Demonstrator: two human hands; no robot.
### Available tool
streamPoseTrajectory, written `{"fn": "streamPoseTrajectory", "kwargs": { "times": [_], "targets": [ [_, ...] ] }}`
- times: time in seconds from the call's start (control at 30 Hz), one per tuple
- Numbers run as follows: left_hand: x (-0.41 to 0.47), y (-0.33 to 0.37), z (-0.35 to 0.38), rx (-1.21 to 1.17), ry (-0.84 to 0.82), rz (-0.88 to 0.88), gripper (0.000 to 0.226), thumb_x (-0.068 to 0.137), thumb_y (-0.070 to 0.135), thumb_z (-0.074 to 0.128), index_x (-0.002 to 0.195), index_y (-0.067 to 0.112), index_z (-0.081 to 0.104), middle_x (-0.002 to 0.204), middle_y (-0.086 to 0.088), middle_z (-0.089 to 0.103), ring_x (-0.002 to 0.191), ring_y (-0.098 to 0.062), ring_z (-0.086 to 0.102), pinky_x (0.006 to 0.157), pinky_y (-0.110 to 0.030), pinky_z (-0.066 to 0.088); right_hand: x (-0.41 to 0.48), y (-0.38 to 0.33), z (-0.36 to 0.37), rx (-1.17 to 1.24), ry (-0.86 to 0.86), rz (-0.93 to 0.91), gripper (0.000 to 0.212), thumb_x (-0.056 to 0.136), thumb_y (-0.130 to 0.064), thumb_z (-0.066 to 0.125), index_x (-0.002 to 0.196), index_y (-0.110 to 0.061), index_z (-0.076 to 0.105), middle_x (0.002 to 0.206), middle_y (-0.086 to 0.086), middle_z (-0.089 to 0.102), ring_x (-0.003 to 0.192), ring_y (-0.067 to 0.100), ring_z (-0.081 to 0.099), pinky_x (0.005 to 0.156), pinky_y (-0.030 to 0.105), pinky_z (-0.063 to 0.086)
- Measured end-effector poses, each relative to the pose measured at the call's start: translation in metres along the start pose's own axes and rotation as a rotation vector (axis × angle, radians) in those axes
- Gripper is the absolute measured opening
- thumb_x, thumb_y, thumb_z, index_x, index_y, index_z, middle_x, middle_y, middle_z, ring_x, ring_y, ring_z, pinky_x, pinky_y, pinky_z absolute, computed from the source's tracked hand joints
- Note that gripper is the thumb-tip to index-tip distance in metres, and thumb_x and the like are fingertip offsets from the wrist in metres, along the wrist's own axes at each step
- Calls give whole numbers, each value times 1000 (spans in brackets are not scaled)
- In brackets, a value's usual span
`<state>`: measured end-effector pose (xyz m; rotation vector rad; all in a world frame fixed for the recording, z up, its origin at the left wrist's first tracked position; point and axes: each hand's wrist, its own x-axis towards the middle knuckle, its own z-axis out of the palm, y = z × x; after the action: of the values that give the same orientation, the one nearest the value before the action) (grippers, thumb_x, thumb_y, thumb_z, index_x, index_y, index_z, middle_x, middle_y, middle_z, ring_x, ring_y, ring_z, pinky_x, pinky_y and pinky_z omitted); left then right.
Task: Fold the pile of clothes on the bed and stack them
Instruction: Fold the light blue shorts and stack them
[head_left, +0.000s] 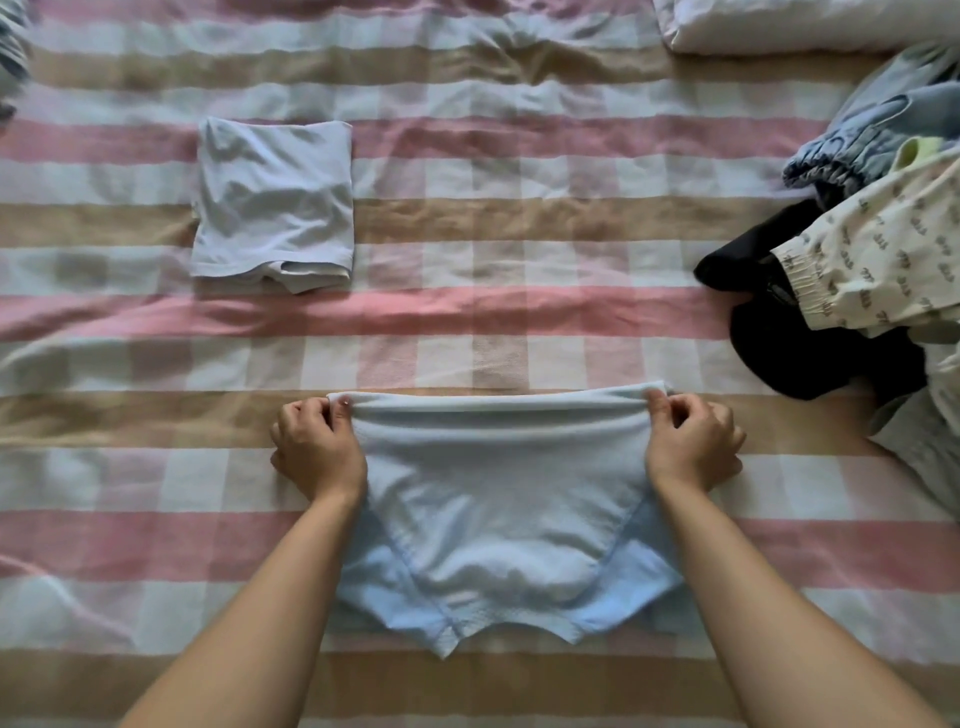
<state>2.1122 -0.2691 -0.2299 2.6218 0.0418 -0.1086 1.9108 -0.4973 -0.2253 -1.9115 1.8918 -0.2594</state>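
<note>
Soft dim daylight, slight wide-angle edge blur.

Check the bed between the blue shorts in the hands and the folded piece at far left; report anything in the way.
Nothing visible: only bare sheet lies between the blue shorts and the folded piece. The left hand and right hand pinch the waistband; the unfolded pile sits off to the right, outside that path.

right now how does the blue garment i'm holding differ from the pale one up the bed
The blue garment is spread open; the pale garment is folded into a compact rectangle. The left hand and right hand pinch the blue garment's top edge; the pale garment lies untouched. The blue garment is nearest; the pale garment lies farther, left. Both are light-coloured and on the checked sheet.
</note>
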Motion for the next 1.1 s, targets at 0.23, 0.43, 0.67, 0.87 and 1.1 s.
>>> {"fn": "streamPoseTrajectory", "kwargs": {
  "times": [0.23, 0.43, 0.67, 0.87, 1.1],
  "targets": [
    [-31, 14, -5, -9, 87, 633, 35, 91, 19, 44, 122, 5, 55, 133, -17, 51, 123, -28, 40, 95, -39, 29, -36, 3, 0, -27, 149, -506, 50, 88, -38, 39, 126, -8, 52, 134, 18, 49, 125, 34, 40, 94, 46, 33],
    [-96, 21, 21, 412, -397, 1070, 58, 87, 49, 32, 139, 24, 40, 147, -6, 35, 137, -30, 28, 108, -44, 16, -68, 23, 14, -364, -178, -785, 67, 92, -55, 12, 140, -16, 37, 147, 10, 34, 142, 14, 13, 110, 42, 6],
    [-122, 35, 21, 404, -480, 1060, 66, 81, 61, 35, 136, 27, 45, 147, -15, 33, 137, -29, 19, 107, -50, 19, -72, 56, -27, -243, -101, -477, 78, 91, -58, 12, 133, -2, 47, 136, 21, 48, 124, 39, 47, 98, 56, 36],
    [-179, 124, 44, 139, -611, 763, 40, 86, 39, 55, 117, 14, 55, 118, -11, 53, 109, -31, 50, 86, -37, 44, -108, 93, -54, -50, 44, -33, 52, 67, -45, 60, 96, -2, 67, 88, 22, 65, 80, 43, 58, 67, 46, 48],
    [-199, 161, 86, 282, -571, 633, 56, 81, 53, 54, 119, 13, 41, 120, -7, 43, 115, -26, 42, 86, -39, 38, -120, 96, -42, 3, -63, 253, 40, 66, -37, 79, 91, -8, 68, 99, 13, 66, 98, 37, 54, 79, 44, 39]
  ]
}}
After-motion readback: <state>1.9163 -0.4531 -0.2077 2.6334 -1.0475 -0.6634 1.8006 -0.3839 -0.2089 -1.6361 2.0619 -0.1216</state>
